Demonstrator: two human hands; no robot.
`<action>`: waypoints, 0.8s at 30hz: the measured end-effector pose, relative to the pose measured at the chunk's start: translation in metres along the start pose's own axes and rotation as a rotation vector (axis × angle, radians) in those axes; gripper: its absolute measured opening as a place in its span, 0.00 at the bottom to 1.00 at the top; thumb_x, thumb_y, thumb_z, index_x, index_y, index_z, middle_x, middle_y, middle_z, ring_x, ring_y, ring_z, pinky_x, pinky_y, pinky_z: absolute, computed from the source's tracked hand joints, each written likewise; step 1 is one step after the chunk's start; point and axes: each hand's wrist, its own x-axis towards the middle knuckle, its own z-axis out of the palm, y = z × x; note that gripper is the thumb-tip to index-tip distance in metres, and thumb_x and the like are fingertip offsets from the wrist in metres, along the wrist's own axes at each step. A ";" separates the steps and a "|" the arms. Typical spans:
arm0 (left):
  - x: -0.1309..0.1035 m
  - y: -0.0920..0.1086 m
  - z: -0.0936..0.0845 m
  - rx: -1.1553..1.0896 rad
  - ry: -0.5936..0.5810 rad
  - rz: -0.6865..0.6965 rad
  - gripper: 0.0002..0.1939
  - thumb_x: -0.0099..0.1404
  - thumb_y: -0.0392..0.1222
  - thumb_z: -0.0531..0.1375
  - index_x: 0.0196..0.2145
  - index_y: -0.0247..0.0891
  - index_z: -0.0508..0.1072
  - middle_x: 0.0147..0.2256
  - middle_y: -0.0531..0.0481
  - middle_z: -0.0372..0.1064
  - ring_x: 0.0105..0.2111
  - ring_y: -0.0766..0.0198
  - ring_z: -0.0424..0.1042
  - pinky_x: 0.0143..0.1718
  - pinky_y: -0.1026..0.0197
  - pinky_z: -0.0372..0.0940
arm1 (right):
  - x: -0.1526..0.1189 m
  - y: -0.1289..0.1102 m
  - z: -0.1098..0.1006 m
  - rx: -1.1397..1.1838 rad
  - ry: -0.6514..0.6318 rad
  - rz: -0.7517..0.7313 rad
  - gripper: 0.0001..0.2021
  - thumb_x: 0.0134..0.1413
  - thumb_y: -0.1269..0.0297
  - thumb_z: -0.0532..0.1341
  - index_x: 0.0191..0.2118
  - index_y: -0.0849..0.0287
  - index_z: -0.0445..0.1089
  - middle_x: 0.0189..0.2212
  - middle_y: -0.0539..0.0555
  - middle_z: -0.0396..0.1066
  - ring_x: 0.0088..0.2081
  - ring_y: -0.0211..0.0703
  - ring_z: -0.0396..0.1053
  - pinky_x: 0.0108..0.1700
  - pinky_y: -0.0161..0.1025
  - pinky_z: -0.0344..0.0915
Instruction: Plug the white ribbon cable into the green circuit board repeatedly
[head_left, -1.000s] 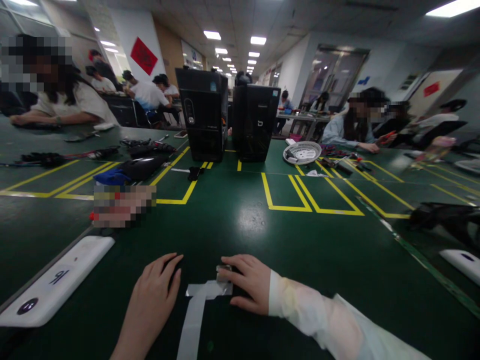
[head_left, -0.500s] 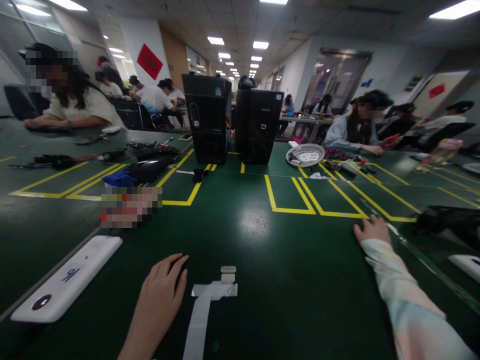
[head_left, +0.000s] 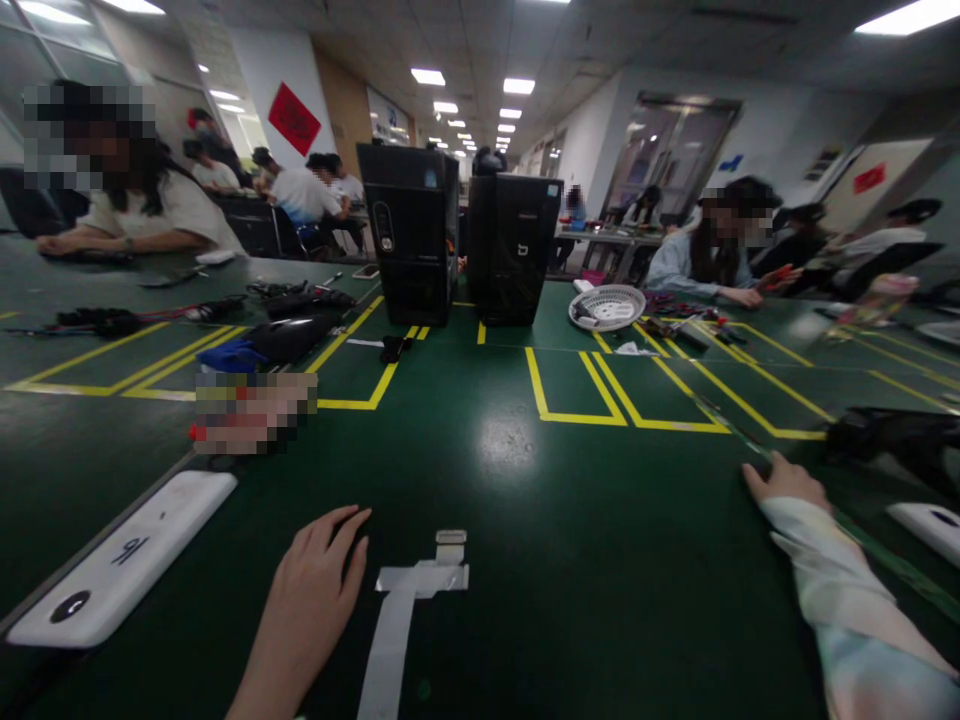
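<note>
My left hand (head_left: 319, 575) lies palm down on the green table, open, with its fingers loosely stretched and thumb apart. Just right of it, a flat cable end with a small connector (head_left: 451, 545) is fixed to the table by strips of pale translucent tape (head_left: 390, 630). Over at the right, my right hand (head_left: 791, 485) rests by the green strip (head_left: 892, 560) along the table's seam. Its thumb stands apart and nothing shows in it, though its fingertips are partly hidden.
Two black computer towers (head_left: 412, 240) stand at the back centre. A white basket (head_left: 607, 306) sits right of them. White devices (head_left: 124, 560) lie at both sides, with dark cables (head_left: 105, 320) at left. Yellow tape (head_left: 585, 418) marks the table. Several people sit around.
My right hand has slid right and slightly nearer along the seam. My left hand stays beside the taped cable. The whole view has shifted slightly.
</note>
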 end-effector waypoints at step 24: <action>-0.001 0.002 0.000 0.001 -0.027 -0.020 0.26 0.68 0.50 0.45 0.52 0.35 0.72 0.52 0.38 0.67 0.51 0.49 0.66 0.52 0.44 0.64 | -0.047 0.035 0.022 0.273 0.257 -0.628 0.32 0.56 0.40 0.46 0.53 0.59 0.68 0.54 0.70 0.64 0.55 0.72 0.63 0.53 0.67 0.63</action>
